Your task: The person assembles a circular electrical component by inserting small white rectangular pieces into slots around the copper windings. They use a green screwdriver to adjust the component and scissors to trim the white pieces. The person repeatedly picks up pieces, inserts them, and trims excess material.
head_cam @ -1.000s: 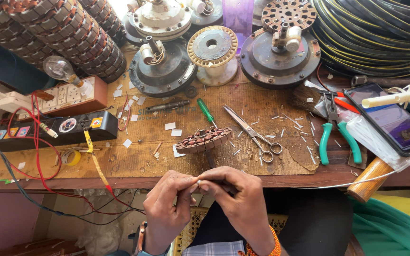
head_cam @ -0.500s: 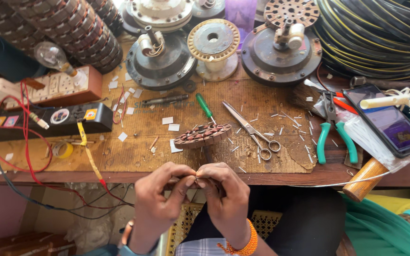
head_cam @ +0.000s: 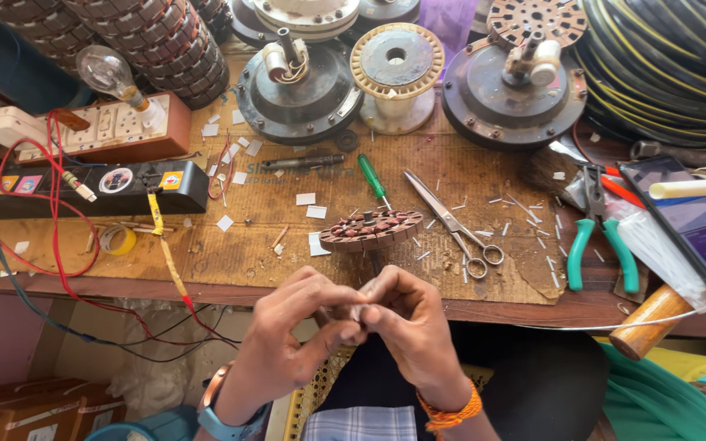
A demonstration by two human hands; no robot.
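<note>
Small piece between the fingertips (head_cam: 359, 309): it sits low in the middle of the frame, just off the near edge of the surface, pinched where both hands meet. It is too small and too covered to say what it is; it may be a thin wire or sleeve.
Left hand (head_cam: 292, 339): fingers curled in, thumb and forefinger closed on the small piece from the left. Keep that pinch steady and let it act as the anchor.
Right hand (head_cam: 410, 327): also closed, fingertips pressing on the same piece from the right. Do the fine turning or pulling with this one, in short motions, so nothing slips.
Grip advice: hold close to the tips, wrists near your body, and work above the surface edge, so a dropped piece lands on the cardboard and not on the floor.
Wound stator (head_cam: 370, 229): lies flat on the cardboard just above your hands, apart from them. It looks like the part this work feeds into; keep it within reach.
Scissors (head_cam: 453, 224): right of the stator, blades shut, pointing to the upper left.
Green screwdriver (head_cam: 373, 179): just above the stator.
Green-handled pliers (head_cam: 597, 237): further right, near the phone (head_cam: 692, 224).
Loose paper scraps (head_cam: 314, 206): scattered about the cardboard; mind that they do not hide small pieces.
</note>
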